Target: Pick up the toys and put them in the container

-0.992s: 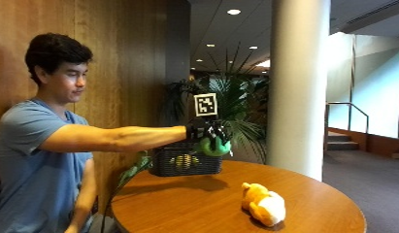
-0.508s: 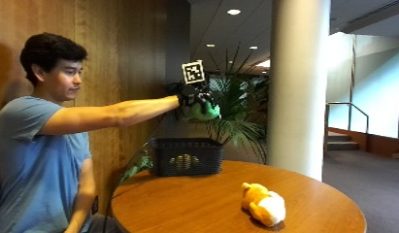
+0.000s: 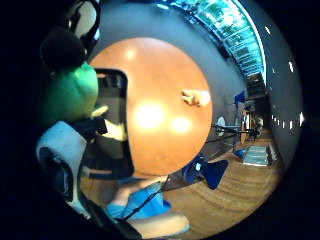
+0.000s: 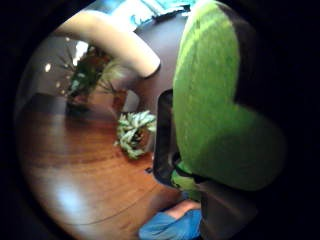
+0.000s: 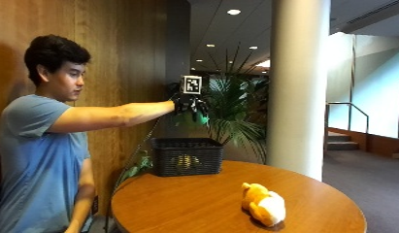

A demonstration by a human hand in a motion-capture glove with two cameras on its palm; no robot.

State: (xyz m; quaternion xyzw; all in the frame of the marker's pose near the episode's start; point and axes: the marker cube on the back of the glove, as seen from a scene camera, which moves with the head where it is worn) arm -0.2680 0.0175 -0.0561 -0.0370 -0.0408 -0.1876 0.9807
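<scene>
Black mesh basket (image 5: 187, 156) sat at the tabletop's (image 5: 205, 206) back edge, with the gloved right hand (image 5: 189, 105) way up above it, fingers curled round a green plush toy (image 5: 200, 119). Yellow plush toy (image 5: 263, 204) lay further right, well apart from the basket.

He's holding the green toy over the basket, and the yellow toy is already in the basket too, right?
Not quite. The yellow plush toy still lies on the table, apart from the basket, as the outside view shows. The gloved right hand does hold the green toy above the basket.
</scene>
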